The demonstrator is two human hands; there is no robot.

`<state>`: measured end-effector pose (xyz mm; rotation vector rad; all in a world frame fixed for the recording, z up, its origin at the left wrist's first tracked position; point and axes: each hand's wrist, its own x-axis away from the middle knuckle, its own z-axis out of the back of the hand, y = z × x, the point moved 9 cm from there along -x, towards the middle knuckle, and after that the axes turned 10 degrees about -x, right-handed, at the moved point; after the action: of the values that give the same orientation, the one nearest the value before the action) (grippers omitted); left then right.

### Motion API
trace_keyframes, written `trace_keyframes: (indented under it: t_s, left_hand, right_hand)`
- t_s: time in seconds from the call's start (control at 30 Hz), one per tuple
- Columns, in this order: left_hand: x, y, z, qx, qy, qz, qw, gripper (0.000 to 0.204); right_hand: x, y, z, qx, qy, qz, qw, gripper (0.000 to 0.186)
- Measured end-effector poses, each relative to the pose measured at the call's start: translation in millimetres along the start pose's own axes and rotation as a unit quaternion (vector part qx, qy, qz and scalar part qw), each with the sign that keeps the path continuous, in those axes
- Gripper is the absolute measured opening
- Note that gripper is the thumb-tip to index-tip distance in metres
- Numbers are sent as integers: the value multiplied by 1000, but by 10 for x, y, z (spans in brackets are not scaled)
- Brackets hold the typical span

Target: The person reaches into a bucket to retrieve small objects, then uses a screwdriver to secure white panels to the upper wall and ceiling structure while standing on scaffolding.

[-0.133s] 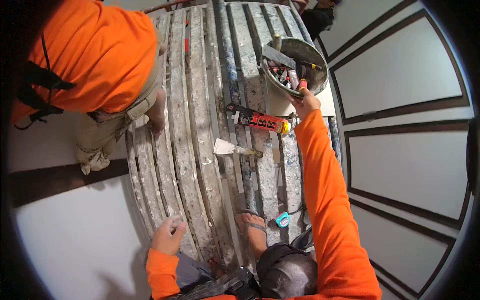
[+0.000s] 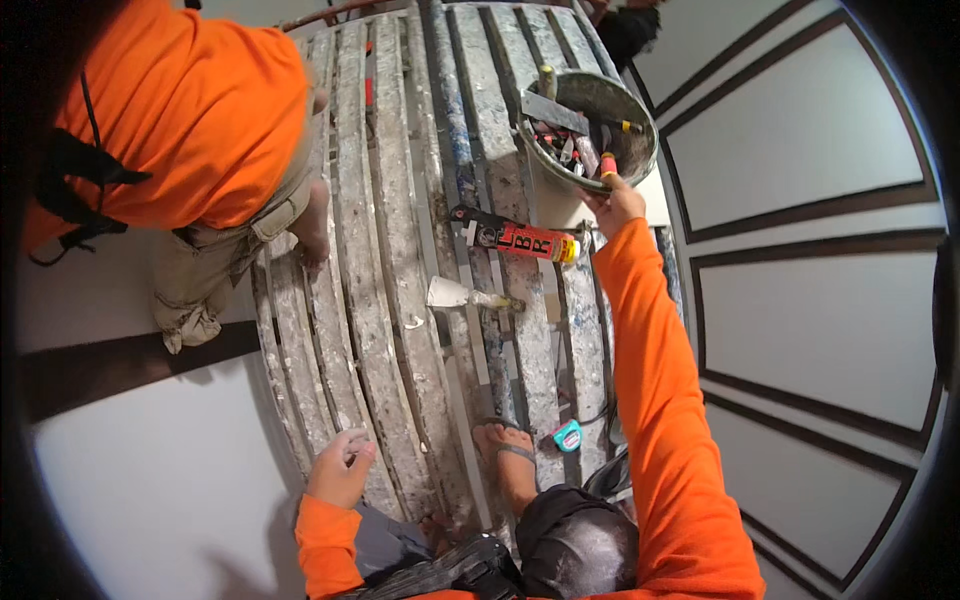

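Note:
My right hand [image 2: 614, 206] reaches forward to the near rim of a dark bucket [image 2: 646, 150], its fingers closed at the rim. A red-and-yellow handle [image 2: 608, 165] stands just by the thumb, inside the rim. In the bucket lie several tools, among them a wide metal blade [image 2: 555, 113]. My left hand [image 2: 342, 468], whitish with dust, hangs low at the left edge of the slatted platform [image 2: 385, 330]; its fingers curl toward the thumb, and what they hold, if anything, is hidden. Nearer than the bucket lies a red-and-black tube [image 2: 522, 241] with a yellow end.
A putty knife [image 2: 450, 293] with a white-coated blade lies mid-platform. A teal tape measure [image 2: 567, 435] rests beside my sandalled foot [image 2: 508, 450]. Gaps run between the paint-spattered slats. A co-worker in an orange shirt [image 2: 210, 120] is at the left; a panelled wall [image 2: 820, 330] borders the right.
The view has shifted slightly. My right hand remains at the bucket rim, and my left hand keeps the same curled pose.

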<state>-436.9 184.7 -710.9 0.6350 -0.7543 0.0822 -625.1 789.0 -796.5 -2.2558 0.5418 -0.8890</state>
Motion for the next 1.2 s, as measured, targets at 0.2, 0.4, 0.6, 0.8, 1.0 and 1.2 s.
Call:
trace_keyframes:
  t_s: [0.2, 0.4, 0.6, 0.8, 1.0, 1.2]
  left_hand:
    - [0, 418, -167, 83, -83, -43, 992, 43]
    - [-276, 444, -233, -5, -98, -78, 992, 42]
    - [-383, 441, -371, -29, -130, -102, 986, 41]
    - [-420, 622, -403, 67, -135, -85, 985, 33]
    - [-470, 1736, -578, 31, -87, -297, 950, 28]
    - [-27, 2599, -1363, -204, -32, -623, 754, 41]
  right_hand:
    - [1307, -902, 111, 69, -49, 2, 996, 36]
    - [2704, -671, 976, 123, -7, -48, 991, 52]
    - [3241, 169, 1885, 142, 29, -164, 976, 64]
    - [3281, -180, 1996, 503, 21, -3, 864, 64]
    - [3255, -272, 959, 694, -105, 188, 687, 28]
    - [2914, 358, 1052, 892, -73, 118, 431, 14]
